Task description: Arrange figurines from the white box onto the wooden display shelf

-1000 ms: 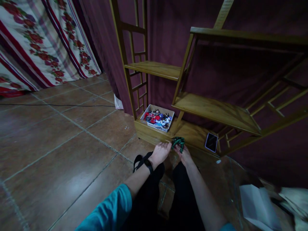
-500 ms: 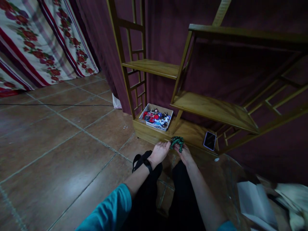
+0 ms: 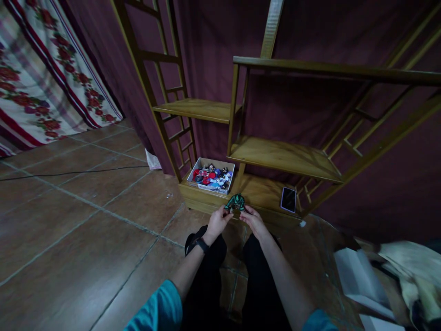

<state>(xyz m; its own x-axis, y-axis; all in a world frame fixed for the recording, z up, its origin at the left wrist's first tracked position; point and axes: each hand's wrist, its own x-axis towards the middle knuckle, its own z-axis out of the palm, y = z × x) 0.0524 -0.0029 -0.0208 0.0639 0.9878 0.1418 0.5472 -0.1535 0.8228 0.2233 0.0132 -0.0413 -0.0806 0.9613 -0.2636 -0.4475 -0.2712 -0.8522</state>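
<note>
A dark green, shiny figure is sitting just below the centre of the frame, spanning the gap between two hands (its finer details are too small to make out). The left hand is pinching its left end, fingers drawn narrow around it; the right hand is holding its right end the same way, thumb and fingertips nearly together. A dark band is circling the left wrist, and teal sleeves are showing along the bottom edge.

Just above the hands, slightly left of centre, an open box is resting on the wooden shelf unit, holding a jumble of small red, white, blue and dark pieces. Right of centre, a dark-screened device is lying on the same low ledge. A maroon curtain is hanging behind, a flowered cloth is filling the upper left, and a white box is standing at lower right.
</note>
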